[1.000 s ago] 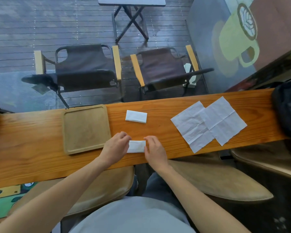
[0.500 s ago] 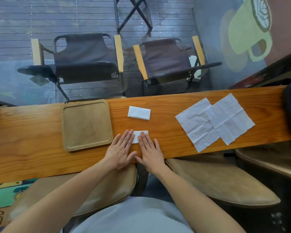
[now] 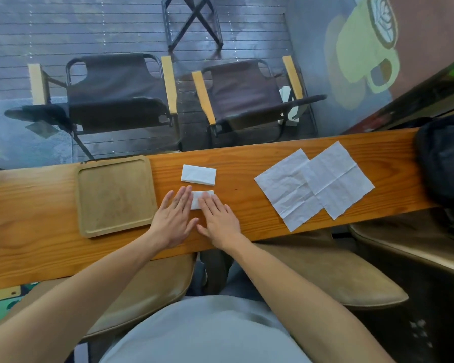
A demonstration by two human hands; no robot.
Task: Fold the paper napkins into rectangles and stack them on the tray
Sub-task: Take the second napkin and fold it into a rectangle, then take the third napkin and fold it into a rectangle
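A small folded white napkin [image 3: 196, 198] lies on the wooden counter [image 3: 247, 166], partly under my fingers. My left hand [image 3: 174, 217] lies flat with its fingertips at the napkin's left end. My right hand [image 3: 218, 217] lies flat, fingers spread over its right part. A second folded napkin [image 3: 199, 174] rests just beyond it, untouched. The square wooden tray [image 3: 116, 196] sits to the left with nothing on it. Two unfolded napkins lie overlapping on the right, one [image 3: 288, 187] nearer me and one [image 3: 338, 179] farther right.
A black bag [image 3: 446, 158] sits at the counter's right end. Beyond the glass stand two dark folding chairs [image 3: 121, 93] and a folding table's legs [image 3: 193, 20]. Tan stool seats [image 3: 325, 273] are below the counter's near edge.
One second ago my fingertips pinched the napkin's two ends. Both hands have since opened and flattened, palms down, over the napkin.
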